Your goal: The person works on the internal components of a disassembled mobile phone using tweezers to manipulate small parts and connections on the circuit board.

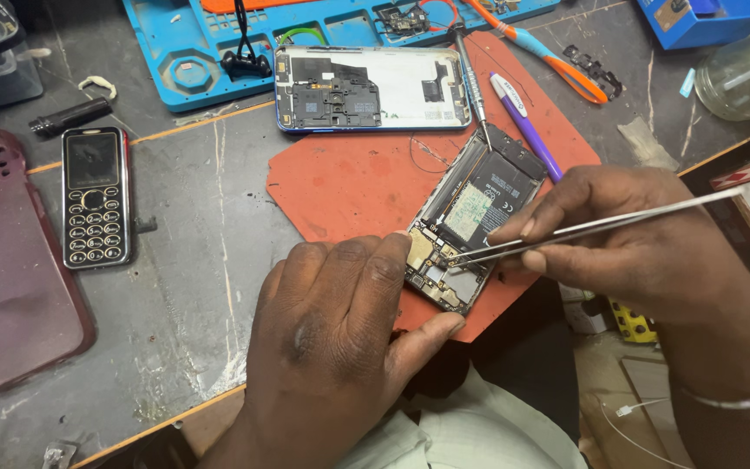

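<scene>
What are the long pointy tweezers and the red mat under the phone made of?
The tweezers in the right hand look like bare metal: thin, silvery, and they catch the light. The red mat looks like soft rubber or silicone: dull, no shine, scuffed, though I can't be sure. The left hand steadies the opened phone.

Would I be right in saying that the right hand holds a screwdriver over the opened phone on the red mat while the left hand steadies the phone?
Not quite: the head view shows the right hand holding metal tweezers, not a screwdriver. Their tips reach into the opened phone on the red mat, and the left hand does steady the phone's lower end.
</scene>
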